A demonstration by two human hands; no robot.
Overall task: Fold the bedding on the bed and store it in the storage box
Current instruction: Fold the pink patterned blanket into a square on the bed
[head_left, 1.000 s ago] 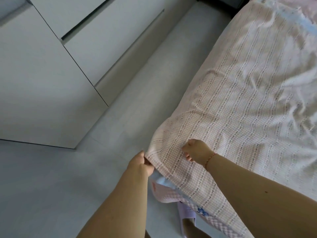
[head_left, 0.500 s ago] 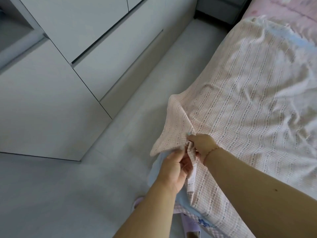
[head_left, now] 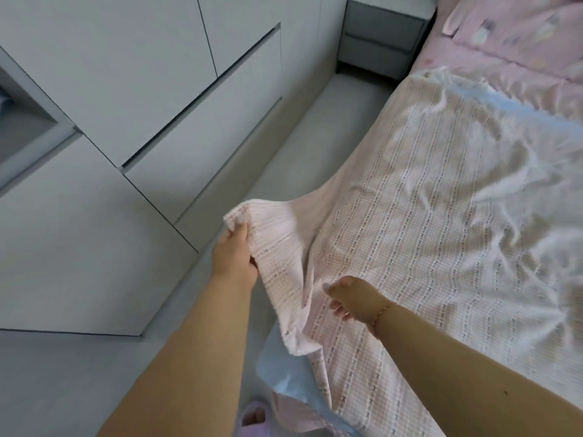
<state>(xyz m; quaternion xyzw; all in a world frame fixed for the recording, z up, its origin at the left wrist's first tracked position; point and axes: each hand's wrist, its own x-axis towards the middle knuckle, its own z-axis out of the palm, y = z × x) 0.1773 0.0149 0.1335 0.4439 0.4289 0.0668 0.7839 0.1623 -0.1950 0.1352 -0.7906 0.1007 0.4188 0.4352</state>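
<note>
At the bed's (head_left: 520, 52) near corner, left hand (head_left: 232, 258) grips the lifted blanket (head_left: 426, 231) corner, right hand (head_left: 353, 298) loosely open beside it; she should carry that corner straight across, edges aligned.

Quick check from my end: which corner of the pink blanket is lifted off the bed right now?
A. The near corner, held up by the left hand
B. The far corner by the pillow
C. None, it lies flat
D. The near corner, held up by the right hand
A: the left hand grips the near corner of the pink blanket and holds it raised over the floor, while the right hand sits lower at the blanket's edge.
</note>
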